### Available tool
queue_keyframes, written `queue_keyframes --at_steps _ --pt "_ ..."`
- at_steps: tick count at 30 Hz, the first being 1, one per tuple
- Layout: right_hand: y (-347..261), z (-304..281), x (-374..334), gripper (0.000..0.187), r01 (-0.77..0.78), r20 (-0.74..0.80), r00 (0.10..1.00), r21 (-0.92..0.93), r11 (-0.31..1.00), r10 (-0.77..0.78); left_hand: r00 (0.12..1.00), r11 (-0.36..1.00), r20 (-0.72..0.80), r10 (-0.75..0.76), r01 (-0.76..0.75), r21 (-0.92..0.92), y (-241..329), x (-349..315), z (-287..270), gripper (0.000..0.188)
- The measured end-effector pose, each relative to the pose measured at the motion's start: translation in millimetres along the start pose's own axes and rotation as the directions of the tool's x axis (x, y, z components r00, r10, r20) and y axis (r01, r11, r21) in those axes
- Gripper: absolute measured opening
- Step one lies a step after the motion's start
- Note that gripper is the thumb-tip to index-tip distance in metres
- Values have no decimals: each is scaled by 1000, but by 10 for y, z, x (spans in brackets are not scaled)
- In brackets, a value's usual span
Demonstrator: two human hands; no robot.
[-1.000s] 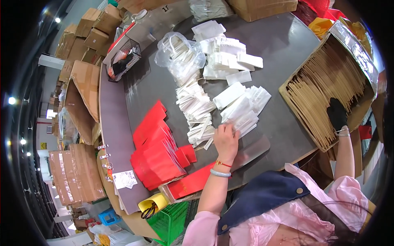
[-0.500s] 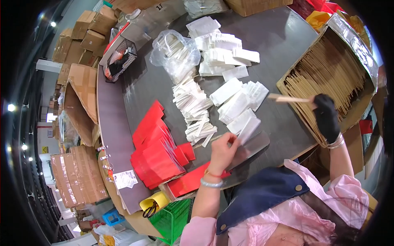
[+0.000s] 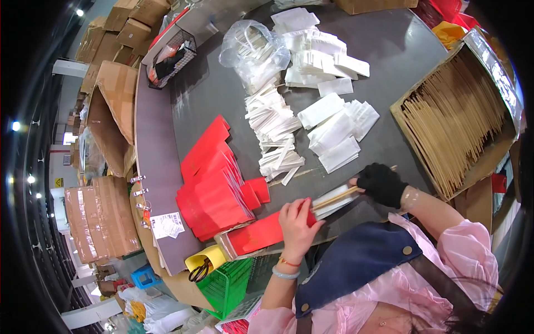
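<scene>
My left hand grips the end of a red paper sleeve lying along the near table edge, its fingers curled over the top and the thumb to the right. In my right hand, which wears a black fingerless glove, is a pair of wooden chopsticks. They point left toward the sleeve's end, close by my left fingers. Beneath them lies a flat white packet. Whether the tips are inside the sleeve is hidden by my left hand. A fanned stack of red sleeves rests beyond, to the left.
At the right stands an open carton packed with wooden chopsticks. White packets and thin white paper strips pile mid-table, near a clear plastic bag. A wire basket sits far left; a yellow holder with scissors hangs at the near edge.
My right hand has come from beside the carton, down and left, bringing the chopsticks to the sleeve. My left hand has lowered from the white packets onto the sleeve's end.
</scene>
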State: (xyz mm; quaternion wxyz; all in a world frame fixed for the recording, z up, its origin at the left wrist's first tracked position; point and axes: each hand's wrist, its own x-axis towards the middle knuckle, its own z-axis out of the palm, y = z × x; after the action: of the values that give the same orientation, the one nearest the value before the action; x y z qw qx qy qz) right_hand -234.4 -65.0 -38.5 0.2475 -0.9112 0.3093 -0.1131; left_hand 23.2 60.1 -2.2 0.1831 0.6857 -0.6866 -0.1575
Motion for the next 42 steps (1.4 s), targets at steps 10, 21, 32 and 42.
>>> queue_keyframes --at_steps 10,21,32,42 --pt "-233 527 144 13 -255 -33 936 621 741 350 997 995 3 82 -82 60 140 197 202 75" --pt "-315 -387 210 60 -48 -92 995 -65 997 42 940 957 220 260 -281 72 -111 537 -805 21" --pt "-352 -448 131 65 -146 -111 985 -109 983 134 899 900 -122 -420 430 74 -213 -75 160 86" --pt "-512 -6 302 70 2 123 992 -72 997 7 907 904 -59 -417 407 -132 -274 -96 172 90"
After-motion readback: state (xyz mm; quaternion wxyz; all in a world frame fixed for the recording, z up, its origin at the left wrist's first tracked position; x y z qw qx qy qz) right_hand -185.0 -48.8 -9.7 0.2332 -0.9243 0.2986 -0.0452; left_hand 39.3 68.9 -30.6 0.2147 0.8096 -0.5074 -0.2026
